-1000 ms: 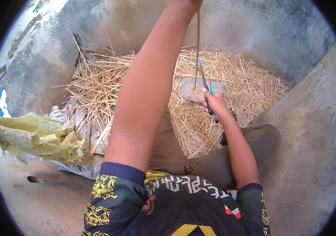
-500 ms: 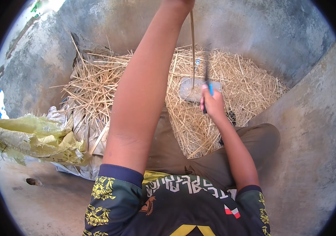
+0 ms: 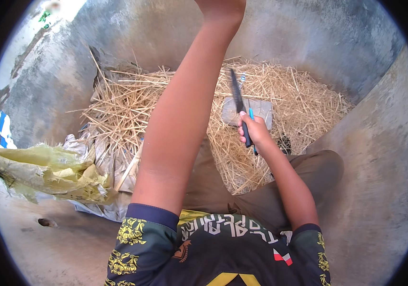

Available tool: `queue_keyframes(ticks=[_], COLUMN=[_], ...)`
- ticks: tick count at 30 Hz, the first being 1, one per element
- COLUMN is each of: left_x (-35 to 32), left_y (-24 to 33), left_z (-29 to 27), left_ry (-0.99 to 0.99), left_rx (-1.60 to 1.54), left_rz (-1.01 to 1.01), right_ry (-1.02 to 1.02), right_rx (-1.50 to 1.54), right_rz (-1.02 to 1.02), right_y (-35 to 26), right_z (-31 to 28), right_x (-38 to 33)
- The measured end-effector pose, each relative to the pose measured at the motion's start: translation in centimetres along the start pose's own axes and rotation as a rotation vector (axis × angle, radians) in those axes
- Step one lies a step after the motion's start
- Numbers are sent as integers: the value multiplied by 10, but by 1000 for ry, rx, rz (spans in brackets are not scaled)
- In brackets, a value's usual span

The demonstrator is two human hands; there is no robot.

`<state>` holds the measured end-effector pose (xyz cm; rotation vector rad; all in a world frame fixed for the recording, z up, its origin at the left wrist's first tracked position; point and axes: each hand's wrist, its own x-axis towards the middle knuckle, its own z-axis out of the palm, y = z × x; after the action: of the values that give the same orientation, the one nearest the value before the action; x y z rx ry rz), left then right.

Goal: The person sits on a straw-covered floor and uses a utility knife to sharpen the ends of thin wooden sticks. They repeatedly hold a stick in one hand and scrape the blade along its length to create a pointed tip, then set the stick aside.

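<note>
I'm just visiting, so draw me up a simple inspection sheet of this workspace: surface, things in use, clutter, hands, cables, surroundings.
Surface: loose straw, with a flat grey slab lying on it.
Things in use: dark-bladed knife; slim blue item beside its handle.
Clutter: stiffer stalks heaped at left; torn yellow sack; dark item by the right knee, unclear.
Right hand: fingers closed around the knife's handle.
Left hand: mostly cut off by the top edge; grip can't be told.
Cables: nothing seen.
Surroundings: stained grey wall.
</note>
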<state>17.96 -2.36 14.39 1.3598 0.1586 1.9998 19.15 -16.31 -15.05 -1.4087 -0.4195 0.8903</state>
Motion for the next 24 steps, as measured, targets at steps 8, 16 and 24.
queue_keyframes(ticks=[8, 16, 24], left_x=[-1, 8, 12], left_y=[-17, -23, -31], left_z=[24, 17, 9], left_ry=[12, -180, -145], left_rx=[-159, -83, -190], left_rz=[29, 14, 33], right_ry=[223, 149, 199], right_rx=[-101, 152, -14], right_rz=[-220, -437, -76], right_y=[-10, -18, 5], right_z=[-13, 8, -13], right_x=[-14, -27, 1])
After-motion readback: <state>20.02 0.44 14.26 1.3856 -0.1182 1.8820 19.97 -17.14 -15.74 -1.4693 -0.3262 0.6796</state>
